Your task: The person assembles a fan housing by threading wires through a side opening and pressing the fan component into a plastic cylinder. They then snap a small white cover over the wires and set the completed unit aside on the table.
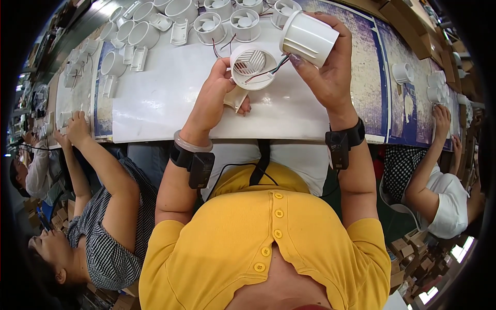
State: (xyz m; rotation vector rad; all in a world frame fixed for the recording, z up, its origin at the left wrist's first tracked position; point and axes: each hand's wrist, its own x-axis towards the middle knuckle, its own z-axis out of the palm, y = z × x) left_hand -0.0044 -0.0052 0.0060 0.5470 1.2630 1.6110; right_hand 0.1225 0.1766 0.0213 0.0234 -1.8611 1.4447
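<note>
My left hand is closed around a white plastic housing, its round opening facing up and a slatted grille inside. A curved white handle-like piece extends below it, over my fingers. My right hand grips a white ribbed plastic cylinder, tilted on its side with thumb and fingers around it. Thin coloured wires run from the cylinder's mouth into the housing, ending at a small white connector by its rim. The cylinder's inside is hidden from me.
Several white round fan units line the table's far side. Open white housings stand to the left. A white sheet covers the table before me. Co-workers sit on both sides; cardboard boxes lie at the far right.
</note>
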